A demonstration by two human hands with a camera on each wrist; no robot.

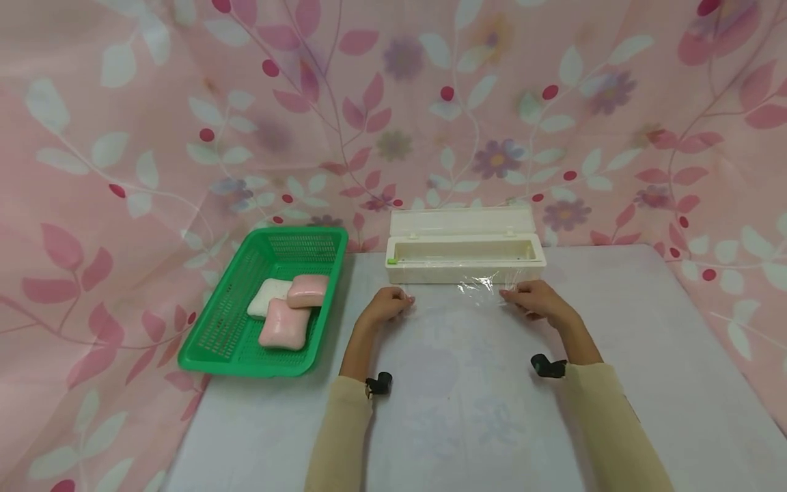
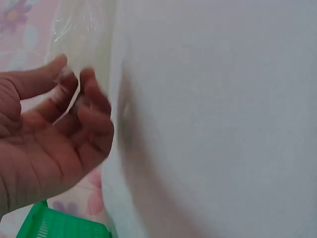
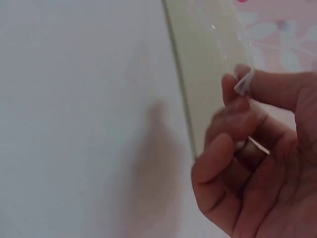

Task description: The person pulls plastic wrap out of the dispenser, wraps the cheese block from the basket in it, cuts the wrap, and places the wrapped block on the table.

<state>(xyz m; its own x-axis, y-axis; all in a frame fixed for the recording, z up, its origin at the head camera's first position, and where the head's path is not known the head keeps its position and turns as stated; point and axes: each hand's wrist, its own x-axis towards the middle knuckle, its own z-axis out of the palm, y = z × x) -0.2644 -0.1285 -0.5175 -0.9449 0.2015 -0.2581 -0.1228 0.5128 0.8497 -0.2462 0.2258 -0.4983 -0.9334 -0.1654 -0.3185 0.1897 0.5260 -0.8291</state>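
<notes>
A sheet of clear plastic wrap (image 1: 476,287) stretches from the front of a white wrap dispenser box (image 1: 424,275) toward me. My left hand (image 1: 389,305) pinches its left corner between thumb and forefinger, the other fingers curled in the left wrist view. On the other side my right hand (image 1: 541,302) pinches the right corner, where the film bunches into a small crumpled tip (image 3: 244,83). Both hands are just in front of the box, over the table. The box's lid (image 1: 464,220) stands raised at the back, showing the long hollow inside.
To the left stands a green plastic basket (image 1: 205,359) holding a white soap-like block (image 1: 266,298) and two pink ones, one pink block (image 1: 285,326) nearest me. A white cloth covers the table (image 1: 467,424). Behind it hangs a pink floral curtain (image 1: 393,102).
</notes>
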